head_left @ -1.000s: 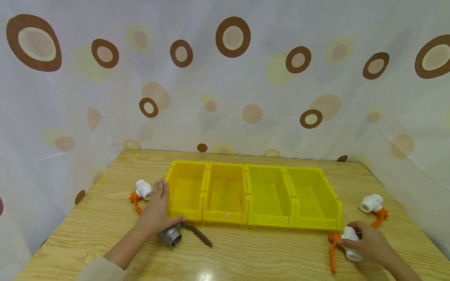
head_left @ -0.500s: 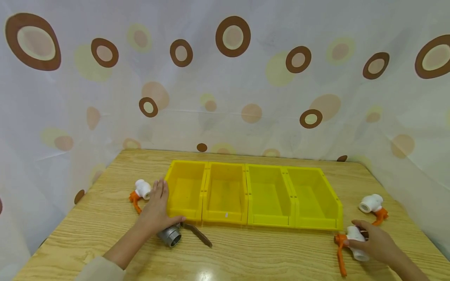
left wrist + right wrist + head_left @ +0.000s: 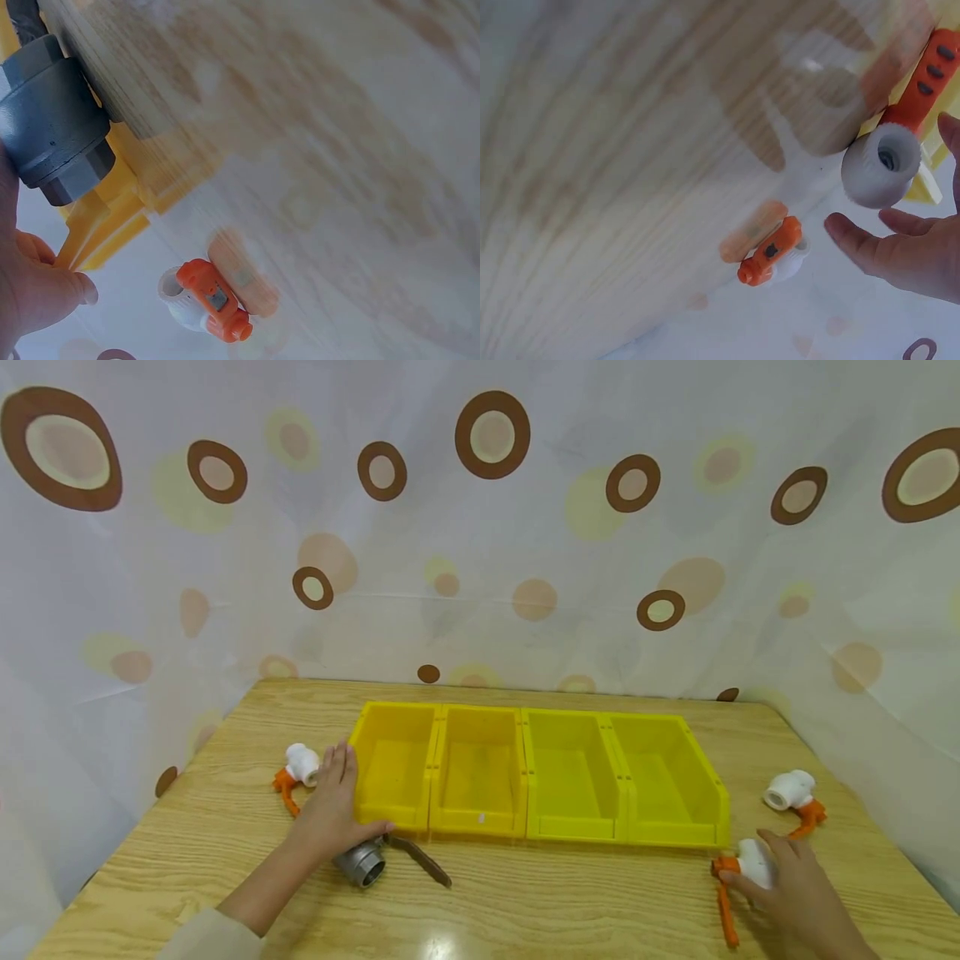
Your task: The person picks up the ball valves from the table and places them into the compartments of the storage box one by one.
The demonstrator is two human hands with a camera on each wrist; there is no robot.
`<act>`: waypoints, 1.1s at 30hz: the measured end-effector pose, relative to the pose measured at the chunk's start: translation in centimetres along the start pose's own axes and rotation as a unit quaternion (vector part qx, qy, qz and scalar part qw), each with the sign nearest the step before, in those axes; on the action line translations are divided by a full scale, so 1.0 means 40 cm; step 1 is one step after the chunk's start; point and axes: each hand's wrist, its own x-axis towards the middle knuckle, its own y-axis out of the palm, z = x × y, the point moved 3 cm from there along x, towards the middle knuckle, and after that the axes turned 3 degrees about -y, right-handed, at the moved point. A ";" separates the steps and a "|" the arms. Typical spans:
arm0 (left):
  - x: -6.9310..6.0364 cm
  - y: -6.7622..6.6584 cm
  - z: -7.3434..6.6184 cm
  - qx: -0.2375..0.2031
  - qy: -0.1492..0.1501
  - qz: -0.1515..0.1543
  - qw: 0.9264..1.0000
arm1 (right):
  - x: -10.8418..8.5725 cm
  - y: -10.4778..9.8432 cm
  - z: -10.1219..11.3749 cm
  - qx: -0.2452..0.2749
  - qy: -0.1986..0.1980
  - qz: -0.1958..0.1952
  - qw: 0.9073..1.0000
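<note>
My left hand point(image 3: 328, 814) lies against the left wall of the leftmost yellow bin point(image 3: 396, 820), fingers straight and thumb by its front corner. A grey metal ball valve point(image 3: 362, 865) with a dark lever sits on the table beside that hand; the left wrist view shows its body point(image 3: 56, 124) close up. At the right, a white plastic ball valve point(image 3: 756, 863) with an orange handle point(image 3: 727, 914) lies on the table. My right hand point(image 3: 806, 893) is spread beside it. In the right wrist view those fingers point(image 3: 855, 244) stand apart from the white valve point(image 3: 881, 165).
Several yellow bins stand joined in a row on the wooden table point(image 3: 570, 902). Another white valve with orange handle point(image 3: 303, 766) lies left of the row, and one more point(image 3: 791, 791) at the far right. A patterned curtain point(image 3: 480, 543) hangs behind the table.
The white valve moved slightly right in my right hand's grip, then was let go on the table; the fingers have loosened. My left hand stays at the bin.
</note>
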 end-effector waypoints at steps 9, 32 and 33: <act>0.002 0.008 0.006 -0.004 0.004 -0.003 1.000 | 0.009 0.014 0.000 -0.003 0.034 0.051 0.998; -0.001 0.002 0.003 -0.005 0.005 -0.006 1.000 | 0.023 0.005 -0.005 -0.017 -0.003 0.031 0.999; 0.000 0.002 0.003 -0.006 0.004 -0.005 1.000 | 0.023 0.004 -0.006 -0.015 -0.001 0.032 0.999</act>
